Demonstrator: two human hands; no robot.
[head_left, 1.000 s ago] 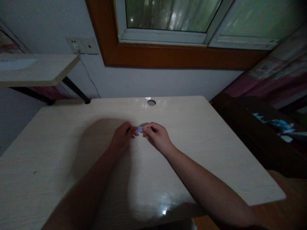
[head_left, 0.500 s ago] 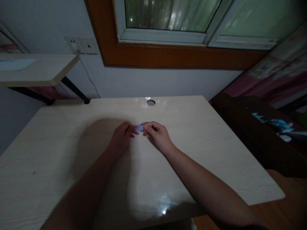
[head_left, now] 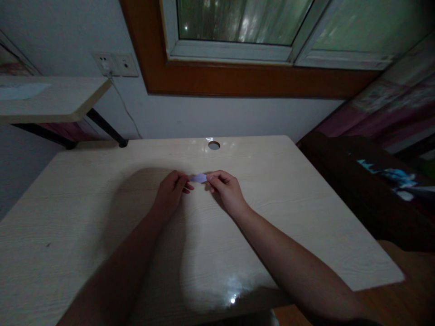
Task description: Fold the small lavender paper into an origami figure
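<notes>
A small pale purple piece of paper point(head_left: 199, 178) is held between both of my hands over the middle of a light wooden desk point(head_left: 84, 217). My left hand point(head_left: 171, 192) is curled, its fingertips pinching the paper's left end. My right hand point(head_left: 226, 190) is curled too and pinches the right end. Both forearms reach in from the bottom edge of the view. What the paper's shape is I cannot make out in the dim light.
A round cable hole point(head_left: 214, 145) sits near the desk's far edge. A raised side shelf point(head_left: 50, 97) stands at the left, with wall sockets point(head_left: 115, 64) and a cord above it. A window point(head_left: 244, 27) fills the wall ahead. Dark furniture point(head_left: 356, 181) borders the right.
Both hands have shifted slightly away from me, toward the cable hole, and a little apart. More of the purple paper shows between the fingertips now.
</notes>
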